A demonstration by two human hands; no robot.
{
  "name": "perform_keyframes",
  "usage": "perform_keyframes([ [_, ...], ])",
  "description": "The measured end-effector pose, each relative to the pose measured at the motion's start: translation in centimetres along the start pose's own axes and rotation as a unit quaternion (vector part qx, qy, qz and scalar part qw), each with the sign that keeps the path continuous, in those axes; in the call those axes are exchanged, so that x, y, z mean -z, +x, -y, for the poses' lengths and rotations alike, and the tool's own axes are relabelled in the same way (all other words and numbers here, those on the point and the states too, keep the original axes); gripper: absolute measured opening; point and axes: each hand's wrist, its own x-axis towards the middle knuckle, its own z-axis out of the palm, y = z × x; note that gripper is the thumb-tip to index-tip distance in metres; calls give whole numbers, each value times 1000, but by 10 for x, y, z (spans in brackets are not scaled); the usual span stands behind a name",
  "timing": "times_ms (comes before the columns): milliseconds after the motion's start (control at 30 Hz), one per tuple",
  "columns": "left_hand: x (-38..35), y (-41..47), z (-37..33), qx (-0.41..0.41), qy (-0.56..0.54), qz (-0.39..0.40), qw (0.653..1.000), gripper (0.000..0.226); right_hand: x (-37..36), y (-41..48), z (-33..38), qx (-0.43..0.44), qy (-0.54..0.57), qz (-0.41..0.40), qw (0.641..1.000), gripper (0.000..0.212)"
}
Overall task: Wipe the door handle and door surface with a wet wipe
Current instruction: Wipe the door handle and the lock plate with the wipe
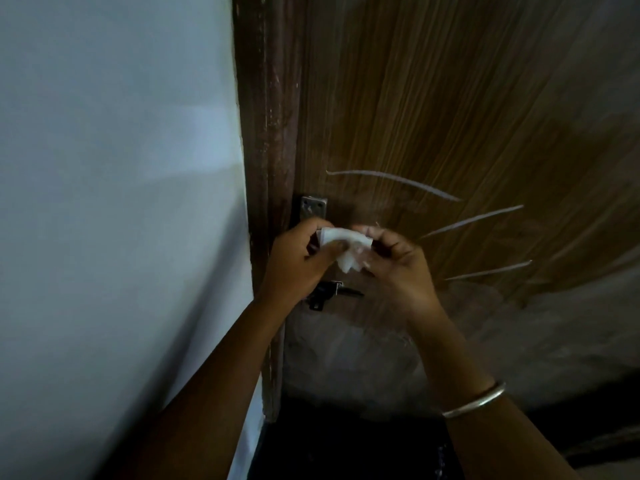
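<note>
A brown wood-grain door [450, 116] fills the right of the head view, with pale curved scratch marks across it. A metal plate [313, 206] sits near the door's left edge, and a dark latch or handle [329, 292] shows below my hands. A crumpled white wet wipe [346, 247] is held between both hands in front of the door. My left hand [298, 261] pinches its left side and my right hand [398, 268] grips its right side. Whether the wipe touches the door I cannot tell.
A dark brown door frame [270, 168] runs down beside the door. A pale bluish wall [114, 202] fills the left. The lower door looks grey and worn [381, 358]. A silver bangle [474, 400] circles my right wrist. Below lies dark floor.
</note>
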Motion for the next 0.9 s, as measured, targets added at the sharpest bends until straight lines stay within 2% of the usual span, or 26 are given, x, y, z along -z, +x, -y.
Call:
perform_keyframes([
  [67,0,-3,7,18,-6,-5,1000,26,-3,-2,-5,25,-86,16,996,30],
  [133,-2,-6,12,22,-15,-1,1000,30,-6,0,-12,45,-138,-18,989,28],
  [200,-3,-9,17,34,-31,-8,999,31,-9,2,-17,37,-137,-61,988,31],
  [267,-3,-11,22,55,-39,-39,997,30,-7,5,-22,31,-145,-108,983,36],
  [333,0,-11,28,73,-25,-74,994,28,-4,12,-24,60,-207,-130,968,35],
  [400,2,-11,32,82,-7,-101,991,25,-2,22,-23,125,-306,-133,934,29],
  [500,2,-11,36,92,-2,-121,988,25,-5,43,-21,232,-430,-132,862,30],
  [667,-5,-12,44,84,44,-144,985,26,-23,77,-20,366,-508,-97,774,32],
  [733,-6,-10,47,87,50,-150,984,25,-32,89,-21,410,-541,-53,732,27],
  [800,-7,-10,49,87,50,-152,983,23,-41,96,-25,430,-598,11,677,22],
  [833,-8,-9,50,85,50,-154,983,22,-44,98,-27,415,-619,44,665,22],
  [900,-9,-10,53,82,54,-159,982,21,-46,99,-28,369,-638,76,671,25],
])
